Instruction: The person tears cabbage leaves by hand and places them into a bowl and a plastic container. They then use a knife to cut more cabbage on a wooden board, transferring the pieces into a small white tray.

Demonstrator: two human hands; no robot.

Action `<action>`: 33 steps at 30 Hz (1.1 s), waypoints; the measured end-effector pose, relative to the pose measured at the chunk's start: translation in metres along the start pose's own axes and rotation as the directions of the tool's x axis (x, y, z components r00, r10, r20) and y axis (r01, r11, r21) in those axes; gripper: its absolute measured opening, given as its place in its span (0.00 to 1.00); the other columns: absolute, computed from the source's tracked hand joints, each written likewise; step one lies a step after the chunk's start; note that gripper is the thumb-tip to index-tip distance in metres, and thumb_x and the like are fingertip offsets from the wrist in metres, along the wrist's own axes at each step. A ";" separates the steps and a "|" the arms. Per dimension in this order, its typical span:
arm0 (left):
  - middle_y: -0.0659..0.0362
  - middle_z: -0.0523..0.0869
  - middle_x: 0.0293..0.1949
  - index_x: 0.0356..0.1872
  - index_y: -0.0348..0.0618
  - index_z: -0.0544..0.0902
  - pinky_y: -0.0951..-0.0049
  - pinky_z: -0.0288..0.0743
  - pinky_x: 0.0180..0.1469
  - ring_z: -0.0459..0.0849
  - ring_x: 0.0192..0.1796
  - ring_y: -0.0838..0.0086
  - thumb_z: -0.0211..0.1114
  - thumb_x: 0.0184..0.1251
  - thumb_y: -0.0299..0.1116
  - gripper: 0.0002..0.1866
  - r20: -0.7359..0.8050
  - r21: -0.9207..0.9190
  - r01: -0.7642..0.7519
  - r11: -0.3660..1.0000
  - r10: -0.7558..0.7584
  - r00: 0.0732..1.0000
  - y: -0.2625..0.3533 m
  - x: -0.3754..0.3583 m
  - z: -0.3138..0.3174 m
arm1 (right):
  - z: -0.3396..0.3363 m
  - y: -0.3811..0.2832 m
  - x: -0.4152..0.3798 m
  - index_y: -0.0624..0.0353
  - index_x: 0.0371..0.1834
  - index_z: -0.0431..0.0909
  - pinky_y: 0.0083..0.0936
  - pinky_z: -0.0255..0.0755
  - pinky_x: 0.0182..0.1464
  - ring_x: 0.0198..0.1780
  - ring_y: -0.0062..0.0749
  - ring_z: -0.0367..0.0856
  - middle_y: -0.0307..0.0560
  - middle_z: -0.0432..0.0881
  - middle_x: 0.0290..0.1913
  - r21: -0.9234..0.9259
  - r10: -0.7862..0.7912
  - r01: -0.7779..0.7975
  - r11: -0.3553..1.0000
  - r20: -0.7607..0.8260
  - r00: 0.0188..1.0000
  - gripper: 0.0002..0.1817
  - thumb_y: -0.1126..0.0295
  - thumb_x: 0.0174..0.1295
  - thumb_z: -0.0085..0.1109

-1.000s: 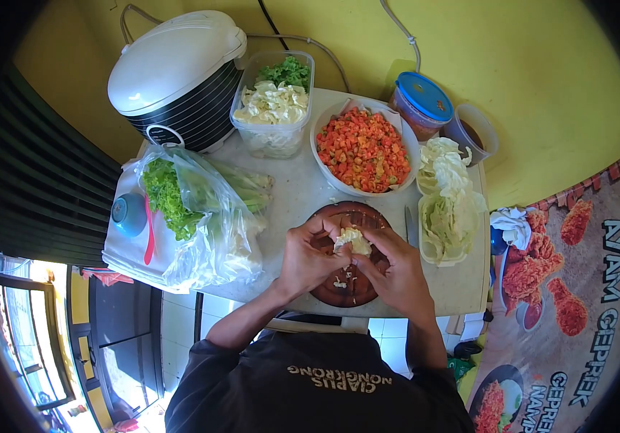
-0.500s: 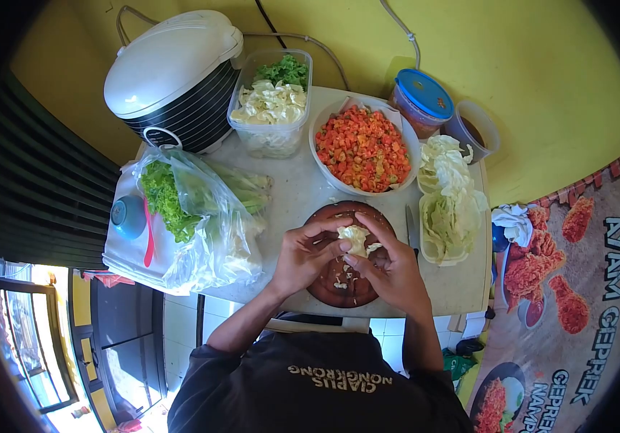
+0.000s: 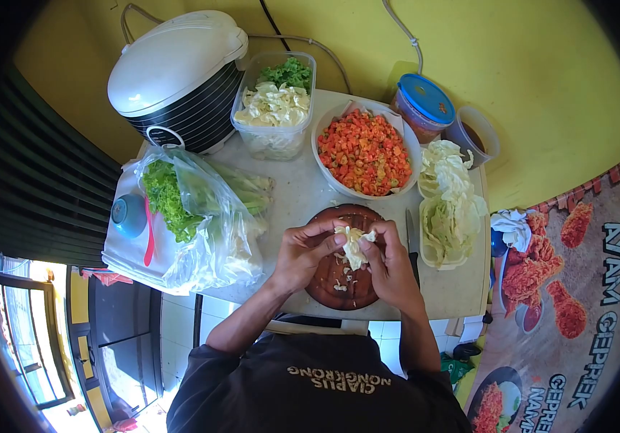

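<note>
A small pale piece of cabbage (image 3: 354,250) is pinched between my two hands above a round brown cutting board (image 3: 331,285). My left hand (image 3: 305,254) grips its left side with thumb and fingers. On the other side, my right hand (image 3: 390,265) pinches a small bit of it. White scraps lie on the board below. A knife (image 3: 411,234) rests just right of the board, its handle partly behind my right hand. Farther right, pale cabbage leaves (image 3: 448,220) fill a plastic container.
Behind the board stands a white bowl (image 3: 415,169) of chopped red and orange chillies. A clear tub (image 3: 271,148) holds cut cabbage and lettuce. Bagged lettuce (image 3: 165,198), a blue bowl (image 3: 129,216) and a rice cooker (image 3: 176,72) are left; a blue-lidded container (image 3: 427,97) stands back right.
The cabbage piece has opened out and hangs lower between my fingers. My right hand's fingers have drawn in from spread around it to a pinch.
</note>
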State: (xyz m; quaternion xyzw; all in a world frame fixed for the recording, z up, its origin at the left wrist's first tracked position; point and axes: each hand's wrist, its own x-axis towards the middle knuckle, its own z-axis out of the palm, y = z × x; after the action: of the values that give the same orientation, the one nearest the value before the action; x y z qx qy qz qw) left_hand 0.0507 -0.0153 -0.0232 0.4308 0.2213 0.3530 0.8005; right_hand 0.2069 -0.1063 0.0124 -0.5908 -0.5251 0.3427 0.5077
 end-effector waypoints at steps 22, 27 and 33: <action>0.59 0.86 0.47 0.53 0.34 0.83 0.78 0.78 0.55 0.83 0.47 0.79 0.66 0.71 0.24 0.12 -0.325 0.364 -0.450 0.816 0.563 0.760 0.161 0.071 -0.054 | 0.015 -0.057 0.224 0.65 0.49 0.77 0.31 0.78 0.41 0.35 0.37 0.86 0.55 0.86 0.38 -0.391 -0.352 0.384 0.837 0.154 0.923 0.09 0.78 0.68 0.55; 0.56 0.85 0.52 0.55 0.33 0.81 0.74 0.79 0.59 0.84 0.52 0.75 0.57 0.75 0.21 0.12 -0.320 0.334 -0.351 0.875 0.455 0.831 0.173 0.096 -0.076 | 0.036 -0.078 0.236 0.57 0.66 0.76 0.30 0.78 0.49 0.45 0.41 0.87 0.57 0.87 0.44 -0.455 -0.269 0.387 0.802 0.305 0.914 0.21 0.73 0.70 0.53; 0.52 0.85 0.54 0.56 0.32 0.81 0.71 0.78 0.61 0.85 0.56 0.71 0.54 0.74 0.19 0.14 -0.294 0.213 -0.391 0.896 0.440 0.848 0.163 0.086 -0.065 | 0.054 -0.067 0.208 0.63 0.64 0.77 0.37 0.79 0.39 0.38 0.37 0.88 0.59 0.86 0.45 -0.233 -0.351 0.394 0.889 0.207 0.913 0.25 0.57 0.71 0.61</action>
State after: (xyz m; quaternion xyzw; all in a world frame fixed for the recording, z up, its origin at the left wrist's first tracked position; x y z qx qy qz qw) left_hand 0.0031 0.1457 0.0756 0.4590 0.2803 0.5690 0.6221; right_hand 0.1823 0.1041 0.0896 -0.5132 -0.7094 0.2099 0.4351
